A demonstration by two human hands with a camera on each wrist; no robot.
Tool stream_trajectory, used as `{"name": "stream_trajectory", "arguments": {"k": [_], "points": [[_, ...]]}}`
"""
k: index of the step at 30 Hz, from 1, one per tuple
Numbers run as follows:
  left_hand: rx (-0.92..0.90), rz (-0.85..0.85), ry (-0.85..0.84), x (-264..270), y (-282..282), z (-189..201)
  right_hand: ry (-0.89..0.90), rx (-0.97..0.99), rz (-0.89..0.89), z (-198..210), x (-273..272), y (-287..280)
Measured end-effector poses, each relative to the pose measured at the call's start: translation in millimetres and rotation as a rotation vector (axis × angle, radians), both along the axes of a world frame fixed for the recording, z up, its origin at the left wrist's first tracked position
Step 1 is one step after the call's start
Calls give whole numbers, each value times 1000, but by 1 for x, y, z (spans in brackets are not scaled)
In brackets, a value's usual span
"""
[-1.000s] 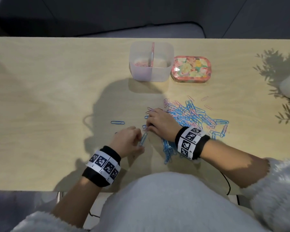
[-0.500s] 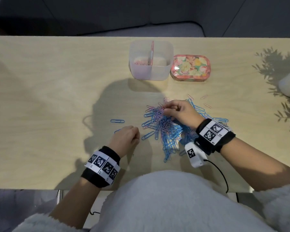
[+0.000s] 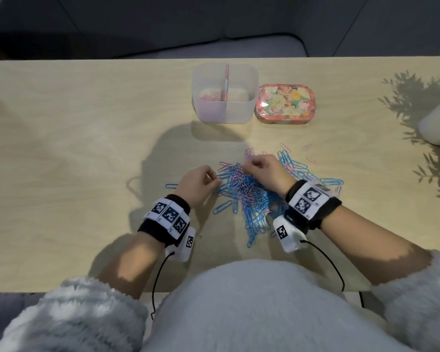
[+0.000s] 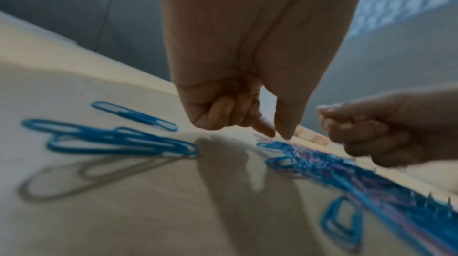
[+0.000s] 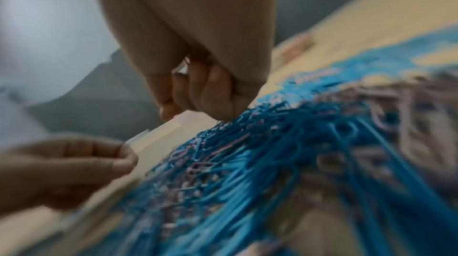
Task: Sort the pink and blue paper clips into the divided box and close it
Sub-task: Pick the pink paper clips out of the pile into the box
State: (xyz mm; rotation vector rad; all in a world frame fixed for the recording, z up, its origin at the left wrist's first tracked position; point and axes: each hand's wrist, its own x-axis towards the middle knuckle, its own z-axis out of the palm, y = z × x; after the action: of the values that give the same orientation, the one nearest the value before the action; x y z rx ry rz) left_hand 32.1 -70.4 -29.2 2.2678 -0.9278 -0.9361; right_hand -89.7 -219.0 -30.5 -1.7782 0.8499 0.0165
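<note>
**Sorting barely begun: both hands work at the edge of the mixed heap**

The right hand point(image 3: 263, 171) hovers over the far middle of the paper clip pile point(image 3: 254, 196), fingers curled inward with the tips drawn together. The right wrist view is too blurred to show whether a clip sits between them, so what they hold, if anything, I cannot tell. Just beside it on the left, the left hand point(image 3: 197, 185) curls at the pile's left fringe, forefinger and thumb nearly meeting just above the table point(image 3: 61, 148); the left wrist view shows no clip between them, so it seems to hold nothing.

Under and around both hands the pile lies as a tangle of blue and pink, mostly blue. A few blue clips lie loose to the left of the left hand, one single blue clip point(image 3: 171, 185) among them, and a few pink strays lie beyond the right hand.

Farther away, well beyond the hands, stands the divided box point(image 3: 224, 115), translucent and open. Its left compartment holds a small cluster of pink clips point(image 3: 211, 95); the right compartment looks empty. The floral lid point(image 3: 286, 104) lies flat just to the right of the box.

By my judgement the job is at an early stage: only some pinks are in, no blues are sorted, nearly the whole heap remains, and the lid is not yet on.
</note>
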Motion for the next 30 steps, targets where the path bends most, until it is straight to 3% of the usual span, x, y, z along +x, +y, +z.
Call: {"name": "stream_trajectory", "arguments": {"k": [3,6,9,13,18,21,24,27,30], "points": [[84,-71,-103,1,0,-5,114,-433,268,2,9,8],[84,-51,-205,4,5,-5,198,-596,386,-1,12,11],[56,-55,-281,7,13,-3,236,-583,428,-3,4,6],[15,-185,-190,-2,17,-5,198,-464,456,0,-16,0],[15,-224,-185,-7,12,-8,-35,111,-6,10,-23,-18],[65,-272,-175,-5,11,-8,-107,344,-190,12,-10,-24],[131,-289,-137,-1,13,-7,-79,282,-159,11,7,-22],[148,-210,19,13,16,1,15,70,-57,6,20,-17],[133,-199,72,30,19,15,22,-182,121,1,28,-13]]}}
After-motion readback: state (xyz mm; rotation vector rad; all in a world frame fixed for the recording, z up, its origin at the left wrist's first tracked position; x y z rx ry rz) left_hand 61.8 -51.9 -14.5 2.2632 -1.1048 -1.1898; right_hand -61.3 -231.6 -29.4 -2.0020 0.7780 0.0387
